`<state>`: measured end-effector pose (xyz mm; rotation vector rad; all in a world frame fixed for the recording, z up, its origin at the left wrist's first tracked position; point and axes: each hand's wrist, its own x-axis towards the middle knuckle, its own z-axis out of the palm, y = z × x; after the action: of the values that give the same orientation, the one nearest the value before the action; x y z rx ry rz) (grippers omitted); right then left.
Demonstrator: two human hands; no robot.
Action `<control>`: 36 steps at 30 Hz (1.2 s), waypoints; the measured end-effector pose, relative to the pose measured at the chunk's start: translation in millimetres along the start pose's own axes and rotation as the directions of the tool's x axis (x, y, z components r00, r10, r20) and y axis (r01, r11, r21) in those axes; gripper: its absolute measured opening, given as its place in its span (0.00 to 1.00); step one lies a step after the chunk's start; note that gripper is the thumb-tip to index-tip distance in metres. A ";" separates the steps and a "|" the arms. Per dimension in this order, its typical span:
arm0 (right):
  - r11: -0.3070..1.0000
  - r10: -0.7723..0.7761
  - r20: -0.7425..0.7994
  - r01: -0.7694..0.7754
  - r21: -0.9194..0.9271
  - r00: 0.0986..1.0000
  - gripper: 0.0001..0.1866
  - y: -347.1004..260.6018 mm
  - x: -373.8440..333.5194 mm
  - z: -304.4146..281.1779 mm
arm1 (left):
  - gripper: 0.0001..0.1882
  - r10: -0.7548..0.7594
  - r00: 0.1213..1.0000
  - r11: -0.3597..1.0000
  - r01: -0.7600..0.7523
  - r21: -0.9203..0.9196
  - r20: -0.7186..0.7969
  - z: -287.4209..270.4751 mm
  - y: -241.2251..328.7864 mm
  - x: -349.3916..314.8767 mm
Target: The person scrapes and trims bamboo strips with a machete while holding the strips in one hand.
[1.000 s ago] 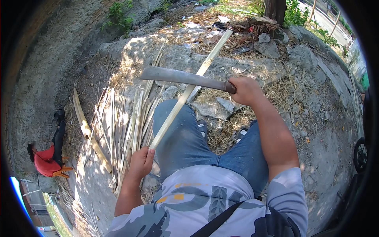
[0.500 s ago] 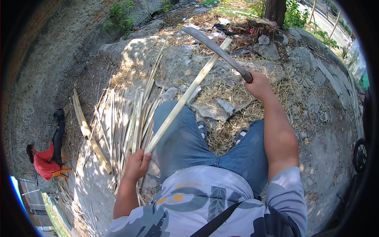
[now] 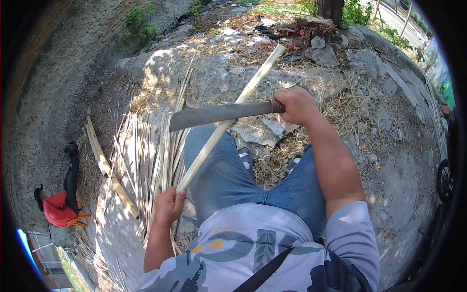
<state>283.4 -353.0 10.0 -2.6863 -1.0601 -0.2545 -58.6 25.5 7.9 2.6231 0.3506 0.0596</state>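
Fingers [image 3: 167, 194] of the left hand [image 3: 168, 208] grasp the lower end of a pale strip [image 3: 215, 139], the thumb laid along it. The strip slants up and away to the right, passing above the left thigh; whether it touches the jeans [image 3: 219, 163] I cannot tell. The right hand [image 3: 296, 106] is clenched round the brown handle [image 3: 278, 106] of a long knife [image 3: 209, 116], whose broad blade points left and crosses in front of the strip near its middle. Whether the edge meets the strip is not clear from this angle.

Just left of the left leg, a pile [image 3: 167, 151] of similar thin strips lies on the ground, with thicker poles [image 3: 124, 194] beyond it. Curled shavings [image 3: 266, 171] lie between the sandals [image 3: 245, 158], and flat stones [image 3: 255, 135] sit ahead of them. Far left, another person [image 3: 56, 209] in a red top sits on an orange stool [image 3: 79, 220]. A tree trunk [image 3: 331, 10] stands at the top right, and a dark wheel [image 3: 443, 181] shows at the right rim
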 end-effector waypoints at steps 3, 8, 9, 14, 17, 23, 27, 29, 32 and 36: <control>0.954 0.255 -0.034 -0.246 0.174 0.966 0.11 25.0 -5.1 -1.4 | 0.24 0.003 1.000 0.999 -0.004 -0.053 -0.031 -7.5 -5.5 -6.6; 0.912 0.349 -0.073 -0.320 0.257 0.934 0.11 13.3 -13.6 -5.2 | 0.24 0.004 1.000 0.999 -0.003 0.043 -0.030 -2.5 -7.0 6.7; 0.910 0.354 -0.071 -0.326 0.257 0.933 0.11 9.4 -12.0 -5.6 | 0.24 -0.010 0.999 0.999 0.011 0.034 -0.035 0.0 -9.0 4.9; 0.948 0.297 -0.058 -0.287 0.134 0.953 0.11 1.1 -5.7 -4.3 | 0.23 -0.022 0.998 1.000 0.022 -0.002 -0.060 6.0 -1.3 1.6; 0.984 0.140 -0.111 -0.125 0.125 0.984 0.11 -3.4 -6.6 4.1 | 0.22 -0.041 0.998 0.998 0.039 -0.045 -0.046 4.4 8.8 4.1; 0.994 -0.081 -0.011 0.081 0.070 0.997 0.12 -22.8 0.3 -7.8 | 0.23 -0.011 1.000 1.000 0.011 -0.019 -0.028 -5.1 2.0 -0.1; 0.872 0.403 -0.064 -0.361 0.332 0.913 0.11 18.4 -6.2 -16.8 | 0.22 0.016 0.999 0.999 -0.017 -0.027 -0.043 -27.2 -10.5 -29.1; 0.855 0.426 -0.056 -0.381 0.351 0.903 0.11 30.8 -10.8 -13.9 | 0.21 -0.012 0.999 1.000 0.012 -0.010 -0.037 -32.9 -7.7 -37.3; 0.890 0.388 -0.096 -0.345 0.299 0.917 0.12 30.8 -12.9 -14.7 | 0.22 -0.048 0.999 0.998 0.048 0.031 -0.007 -28.5 -17.9 -33.7; 0.894 0.435 0.053 -0.438 0.092 0.899 0.13 2.4 -10.4 -23.6 | 0.23 -0.093 0.996 0.993 0.093 0.070 -0.003 -18.9 -36.1 -49.5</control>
<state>275.9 -368.2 29.6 -2.7485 -0.4331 -0.0708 -116.9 52.1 8.4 2.6718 0.4822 0.0168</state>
